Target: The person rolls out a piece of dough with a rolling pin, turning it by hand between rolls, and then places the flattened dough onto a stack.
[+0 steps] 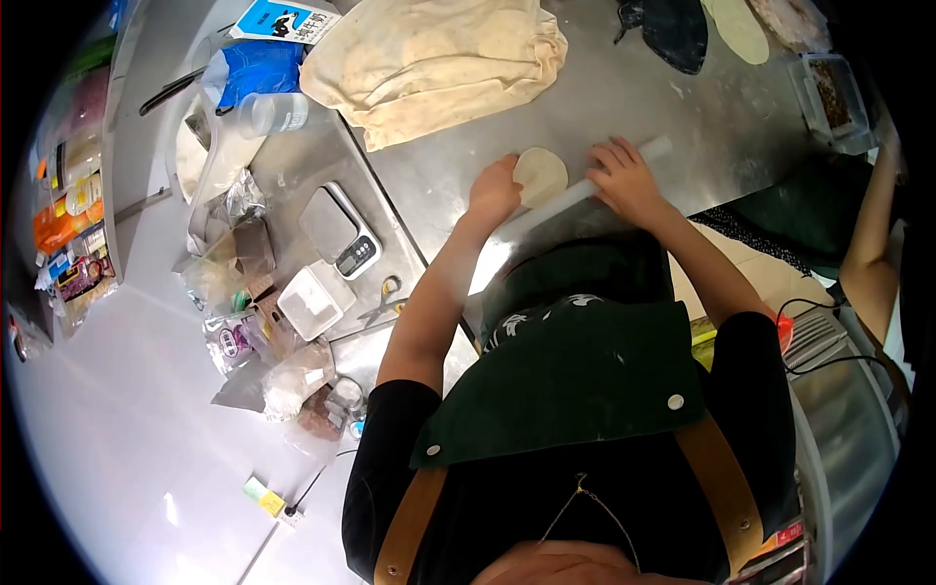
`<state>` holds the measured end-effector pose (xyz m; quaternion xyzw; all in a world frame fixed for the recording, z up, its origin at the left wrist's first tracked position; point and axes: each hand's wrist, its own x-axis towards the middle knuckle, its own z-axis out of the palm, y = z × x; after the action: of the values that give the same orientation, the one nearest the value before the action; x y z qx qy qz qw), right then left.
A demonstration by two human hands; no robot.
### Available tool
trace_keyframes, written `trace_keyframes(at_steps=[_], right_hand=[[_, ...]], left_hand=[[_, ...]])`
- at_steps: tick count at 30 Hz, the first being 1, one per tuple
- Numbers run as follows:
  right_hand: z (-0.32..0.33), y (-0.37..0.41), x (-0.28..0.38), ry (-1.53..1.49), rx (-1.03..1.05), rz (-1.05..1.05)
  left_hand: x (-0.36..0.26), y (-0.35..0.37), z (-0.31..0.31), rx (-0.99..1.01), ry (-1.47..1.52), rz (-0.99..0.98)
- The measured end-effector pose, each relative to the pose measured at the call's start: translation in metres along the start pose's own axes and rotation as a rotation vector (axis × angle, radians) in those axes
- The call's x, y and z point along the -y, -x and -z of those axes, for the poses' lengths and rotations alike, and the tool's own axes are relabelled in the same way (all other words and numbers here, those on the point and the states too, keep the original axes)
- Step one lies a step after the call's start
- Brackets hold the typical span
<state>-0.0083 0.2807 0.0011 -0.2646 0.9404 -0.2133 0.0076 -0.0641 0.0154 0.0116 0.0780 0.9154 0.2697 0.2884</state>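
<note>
- Disc: on the table, between the hands; thin, round, pale and matt, like dough.
- Left hand: fingers at the disc's left edge; whether they pinch it cannot be told.
- Right hand: fingers spread and unclenched over the pin; the pin is a smooth white cylinder, set diagonally along the disc's near edge; contact between the two cannot be confirmed.
- Cloth: creased, cream fabric; occupies the table beyond the disc.
- Far right: black bag, crumpled; pale sheet, flat and rounded; clear tub with dark, coarse contents; a co-worker's arm below it.
- Left surface: scale, flat-plated; scissors beside a white, square-sided box; translucent cup; blue bag, wrinkled; printed carton.
</note>
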Motion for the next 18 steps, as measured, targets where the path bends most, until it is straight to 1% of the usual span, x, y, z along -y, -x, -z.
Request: trace_keyframes(at_steps=[2, 3, 6, 9, 11, 15, 17, 18], right_hand=[[-0.001, -0.014, 0.000, -0.029, -0.029, 0.023], [-0.002, -0.021, 0.001, -0.043, -0.044, 0.036], [-0.021, -0.040, 0.009, 0.029, -0.114, -0.075], [-0.037, -0.054, 0.020, 0.131, -0.234, -0.255], [-0.043, -0.037, 0.026, 0.134, -0.235, -0.264], [-0.048, -0.034, 0.024, 0.179, -0.201, -0.285], [-0.046, -0.063, 0.022, 0.234, -0.185, -0.326], [-0.046, -0.072, 0.021, 0.262, -0.180, -0.347]], left_hand=[[0.006, -0.004, 0.000, -0.013, -0.047, -0.019], [0.009, -0.006, 0.000, -0.017, -0.016, -0.021], [0.017, -0.015, -0.001, -0.028, 0.093, -0.035], [0.020, -0.021, -0.002, -0.014, 0.217, -0.036], [0.013, -0.026, 0.003, 0.011, 0.277, -0.014], [0.014, -0.036, 0.000, -0.003, 0.286, -0.073], [0.010, -0.043, -0.001, 0.007, 0.322, -0.109], [0.007, -0.043, -0.001, 0.024, 0.286, -0.102]])
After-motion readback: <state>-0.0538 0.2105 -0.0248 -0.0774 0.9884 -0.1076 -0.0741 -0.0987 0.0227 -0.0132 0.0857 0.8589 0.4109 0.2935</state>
